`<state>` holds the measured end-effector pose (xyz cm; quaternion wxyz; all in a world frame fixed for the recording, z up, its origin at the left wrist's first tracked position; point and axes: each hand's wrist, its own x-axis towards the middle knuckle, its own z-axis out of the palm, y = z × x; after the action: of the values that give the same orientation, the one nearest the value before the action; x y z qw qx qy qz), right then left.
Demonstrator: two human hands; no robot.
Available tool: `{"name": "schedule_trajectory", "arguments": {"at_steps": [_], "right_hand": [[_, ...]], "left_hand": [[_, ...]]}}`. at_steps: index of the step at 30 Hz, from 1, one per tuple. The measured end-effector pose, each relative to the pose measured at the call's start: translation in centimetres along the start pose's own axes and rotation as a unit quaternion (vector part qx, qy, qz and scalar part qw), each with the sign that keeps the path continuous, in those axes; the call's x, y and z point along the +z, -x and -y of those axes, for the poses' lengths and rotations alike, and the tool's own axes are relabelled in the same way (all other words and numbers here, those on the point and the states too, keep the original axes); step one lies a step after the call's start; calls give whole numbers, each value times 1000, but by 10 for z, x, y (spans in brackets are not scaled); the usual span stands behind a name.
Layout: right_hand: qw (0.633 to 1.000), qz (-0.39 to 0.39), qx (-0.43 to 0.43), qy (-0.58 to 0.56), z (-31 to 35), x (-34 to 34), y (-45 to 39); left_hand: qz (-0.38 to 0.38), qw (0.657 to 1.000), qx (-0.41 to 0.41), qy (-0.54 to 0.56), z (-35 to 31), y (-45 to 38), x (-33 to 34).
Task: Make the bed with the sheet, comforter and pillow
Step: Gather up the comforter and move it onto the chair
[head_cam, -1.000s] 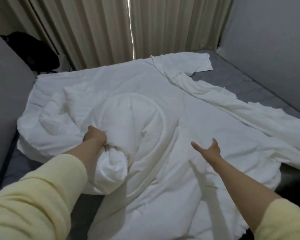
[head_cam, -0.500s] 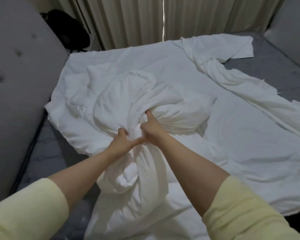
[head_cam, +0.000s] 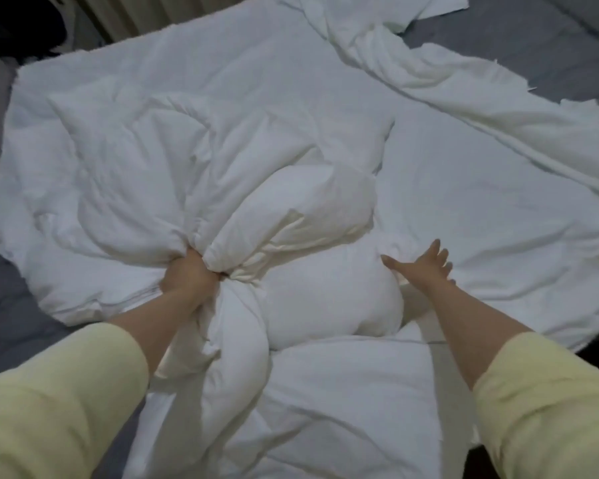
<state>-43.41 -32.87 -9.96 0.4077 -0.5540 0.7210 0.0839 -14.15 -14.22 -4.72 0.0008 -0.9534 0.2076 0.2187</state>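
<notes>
Left hand bunched the comforter while the right reached past the puffed fold.

The left hand (head_cam: 187,276) had its grip clamped on a gathered neck of the comforter (head_cam: 173,160), likely to anchor the bulk so the rest could be found and spread. The right hand (head_cam: 424,267), at about 3 o'clock from the left, was spread with fingers straight, holding nothing and just touching or hovering by the swollen fold at 9 o'clock of it; it was probably searching for an edge or corner. The comforter lay heaped over the middle and 9 o'clock side of the bed (head_cam: 519,39). The sheet (head_cam: 446,74) trailed rumpled from 12 to 3 o'clock, with bare mattress beyond it. No pillow could be picked out for certain.
</notes>
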Motion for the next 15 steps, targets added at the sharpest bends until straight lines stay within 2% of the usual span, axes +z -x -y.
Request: {"name": "schedule_trajectory", "arguments": {"at_steps": [2,5,8,10,13,15], "right_hand": [[998,60,5,-30,-2,12,-25],[976,157,4,-151,9,32,-33],[983,101,-6,-155,24,51,-13],[968,75,-22,-237,44,49,18],[916,135,-38,-377,79,38,76],[915,180,-104,-345,105,37,123]], "left_hand": [[-3,1000,-7,-25,1,-15,11],[0,999,-21,-33,1,-31,22],[18,999,-3,-33,5,-33,19],[20,999,-3,-28,7,-28,14],[20,999,10,-27,8,-4,-7],[13,998,53,-10,10,22,-24]]}}
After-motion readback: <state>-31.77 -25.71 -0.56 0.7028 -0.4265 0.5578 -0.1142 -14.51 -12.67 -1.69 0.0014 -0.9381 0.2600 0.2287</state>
